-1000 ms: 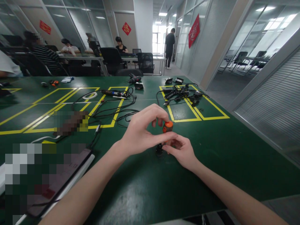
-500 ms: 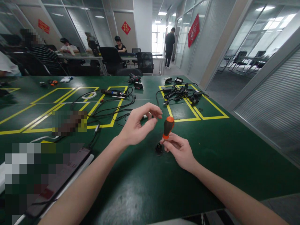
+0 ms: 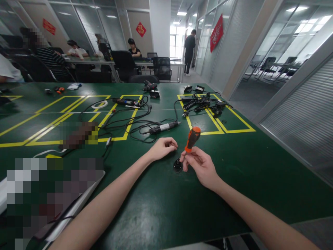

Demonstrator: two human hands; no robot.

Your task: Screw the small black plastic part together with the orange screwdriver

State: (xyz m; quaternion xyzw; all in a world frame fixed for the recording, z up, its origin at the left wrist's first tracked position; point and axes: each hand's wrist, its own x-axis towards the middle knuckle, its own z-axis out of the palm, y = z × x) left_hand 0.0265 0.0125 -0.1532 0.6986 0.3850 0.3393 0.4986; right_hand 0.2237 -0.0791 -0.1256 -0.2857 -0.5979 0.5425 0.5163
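While my right hand grasps the orange-and-black screwdriver, which is tilted, below its handle, my left hand is released, with fingers loosely curled. The small black part stands on the green table, between both hands.

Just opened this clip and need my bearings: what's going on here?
A person at a green table holds a screwdriver with an orange and dark handle in the right hand, handle up and leaning a little. Right beside it, a small black part sits on the table. The left hand hovers or rests nearby, holding nothing that I can see. Beyond the hands lie a grey and black corded tool and a pile of black cables.
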